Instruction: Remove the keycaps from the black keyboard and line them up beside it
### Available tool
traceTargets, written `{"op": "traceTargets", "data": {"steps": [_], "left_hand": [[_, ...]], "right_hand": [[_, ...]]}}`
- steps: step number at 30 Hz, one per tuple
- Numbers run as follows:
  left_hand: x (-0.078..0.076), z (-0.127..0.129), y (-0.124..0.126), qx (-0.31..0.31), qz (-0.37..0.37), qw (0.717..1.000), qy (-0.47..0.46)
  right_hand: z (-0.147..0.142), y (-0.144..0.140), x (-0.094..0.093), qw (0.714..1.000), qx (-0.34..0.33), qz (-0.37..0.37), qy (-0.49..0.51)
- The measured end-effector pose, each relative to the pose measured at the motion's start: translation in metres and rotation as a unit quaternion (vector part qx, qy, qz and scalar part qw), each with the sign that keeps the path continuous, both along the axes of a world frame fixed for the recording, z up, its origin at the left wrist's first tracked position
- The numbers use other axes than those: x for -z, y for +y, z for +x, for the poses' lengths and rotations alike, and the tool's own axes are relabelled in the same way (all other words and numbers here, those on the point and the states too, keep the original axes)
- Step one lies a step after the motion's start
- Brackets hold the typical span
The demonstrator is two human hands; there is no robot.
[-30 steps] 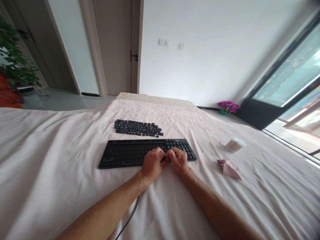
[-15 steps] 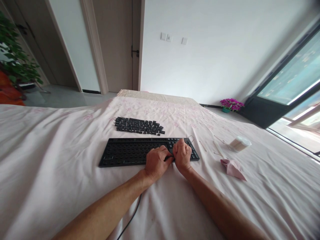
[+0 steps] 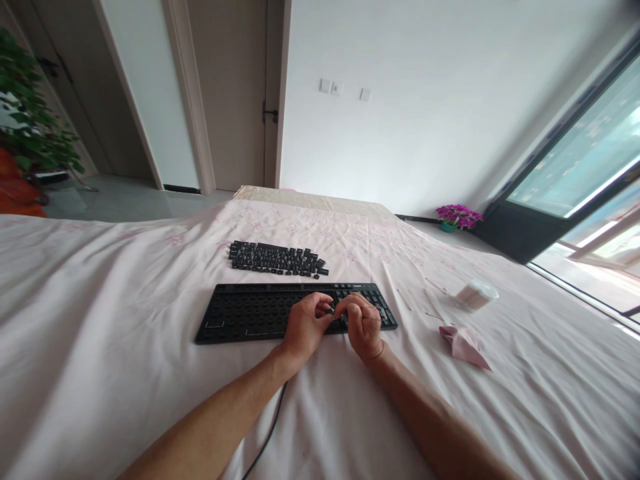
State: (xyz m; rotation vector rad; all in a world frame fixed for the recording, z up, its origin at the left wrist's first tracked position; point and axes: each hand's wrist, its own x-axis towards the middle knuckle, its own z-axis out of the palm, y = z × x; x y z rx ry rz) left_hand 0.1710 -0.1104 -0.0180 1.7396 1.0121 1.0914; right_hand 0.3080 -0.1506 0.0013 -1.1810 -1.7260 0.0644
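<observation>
On the bed point(image 3: 100, 373) the keyboard point(image 3: 250, 312) lies crosswise with both hands, left point(image 3: 305, 327) and right point(image 3: 364, 323), over its right part, the loose keys point(image 3: 275, 258) just behind it, the cloth point(image 3: 464, 344) and tub point(image 3: 475, 295) to its right, the cable point(image 3: 265, 437) running back from its near edge.

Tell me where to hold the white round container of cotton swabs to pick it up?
Grip the cotton swab container around its round side wall, coming from the near side with the right hand. It lies tilted on the bedsheet, lid pointing right, so the wall is free.
</observation>
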Motion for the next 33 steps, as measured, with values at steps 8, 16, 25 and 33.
{"op": "traceTargets", "data": {"steps": [8,16,25,33], "left_hand": [[-0.005,-0.002,0.003,-0.031,-0.051,0.998,-0.035],[-0.005,-0.005,0.004,-0.039,-0.068,0.995,-0.068],[-0.004,-0.012,0.005,0.001,-0.047,0.991,-0.122],[-0.011,-0.023,0.008,-0.018,0.011,0.999,-0.037]], "right_hand": [[-0.001,-0.002,0.001,0.992,-0.019,0.053,-0.113],[0.0,0.0,-0.008,0.999,0.005,0.045,-0.02],[0.002,0.011,-0.021,0.983,0.075,-0.108,-0.13],[0.02,0.025,-0.025,0.97,0.063,-0.225,-0.065]]}}
